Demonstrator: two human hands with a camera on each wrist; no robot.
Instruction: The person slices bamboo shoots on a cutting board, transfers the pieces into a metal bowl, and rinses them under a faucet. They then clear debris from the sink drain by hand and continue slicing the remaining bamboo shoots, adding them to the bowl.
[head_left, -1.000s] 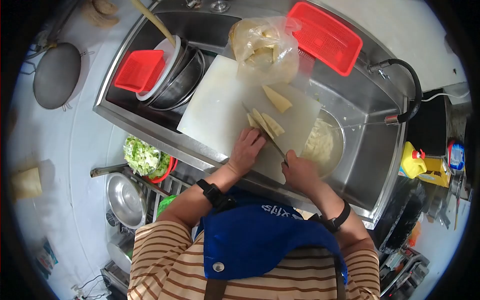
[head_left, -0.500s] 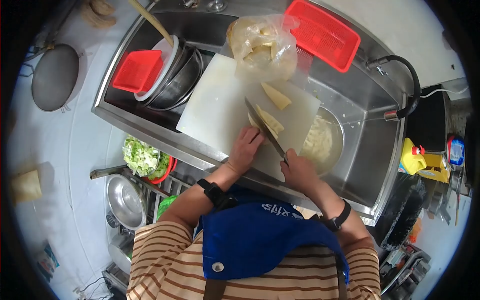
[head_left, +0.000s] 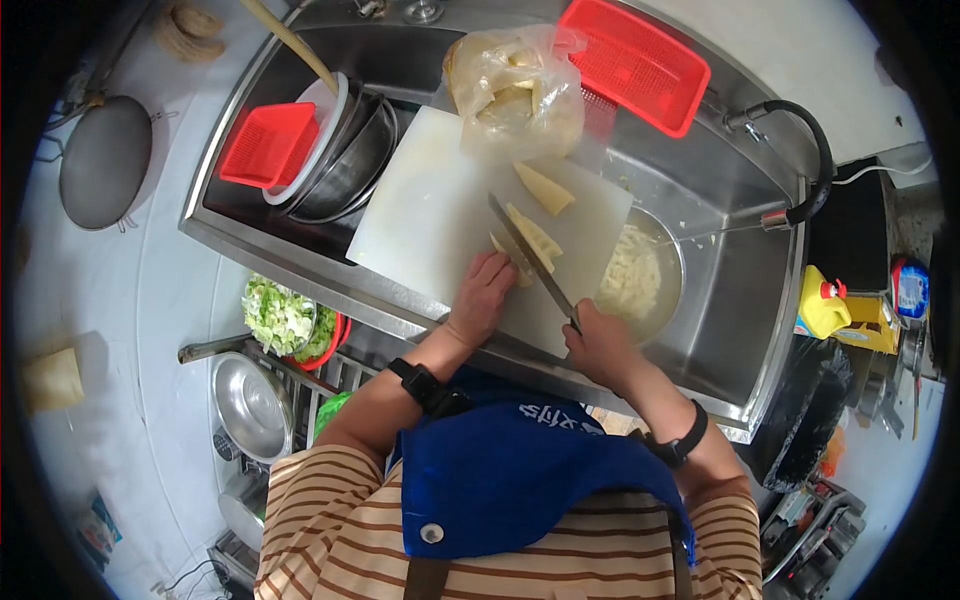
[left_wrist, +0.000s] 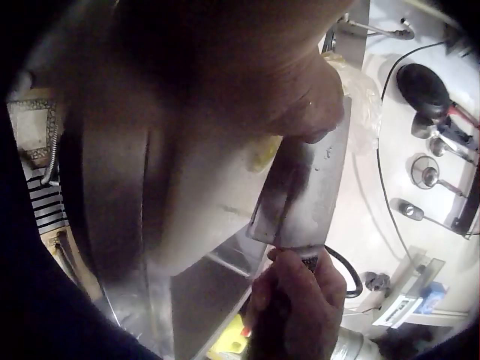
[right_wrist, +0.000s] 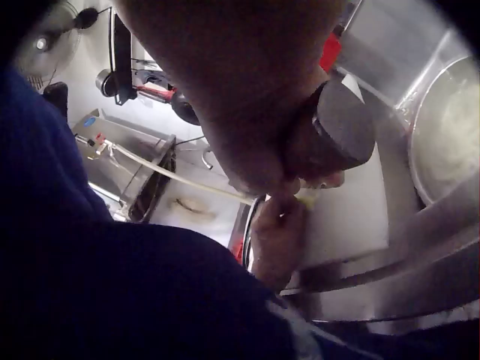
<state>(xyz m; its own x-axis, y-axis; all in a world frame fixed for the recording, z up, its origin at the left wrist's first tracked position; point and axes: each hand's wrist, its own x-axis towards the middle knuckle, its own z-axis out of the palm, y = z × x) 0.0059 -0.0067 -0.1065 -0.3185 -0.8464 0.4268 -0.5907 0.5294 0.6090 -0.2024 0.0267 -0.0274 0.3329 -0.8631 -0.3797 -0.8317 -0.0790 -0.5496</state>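
My right hand (head_left: 603,343) grips the handle of a cleaver (head_left: 532,253); its broad blade (left_wrist: 304,187) shows in the left wrist view. The blade slants over a white cutting board (head_left: 410,215). My left hand (head_left: 480,300) has bent fingers that hold a pale yellow piece (left_wrist: 262,154), which looks like bamboo shoot, on the board close to the blade. The fingers partly hide it. Just right of the cleaver lie cut pieces (head_left: 540,238) of the same kind. A larger wedge (head_left: 543,188) lies farther back on the board.
The board spans a steel sink (head_left: 735,300). Beneath its right side stands a metal bowl (head_left: 678,285) with pale pieces in liquid. Behind are a filled plastic bag (head_left: 520,100) and a red basket (head_left: 640,70). Stacked bowls (head_left: 350,165) stand left; a black faucet hose (head_left: 825,155) arches at right.
The cleaver blade has swung slightly left and now lies between the cut pieces and my left fingers. My left hand stays nearly in place. The whole scene shifts a little with the head.
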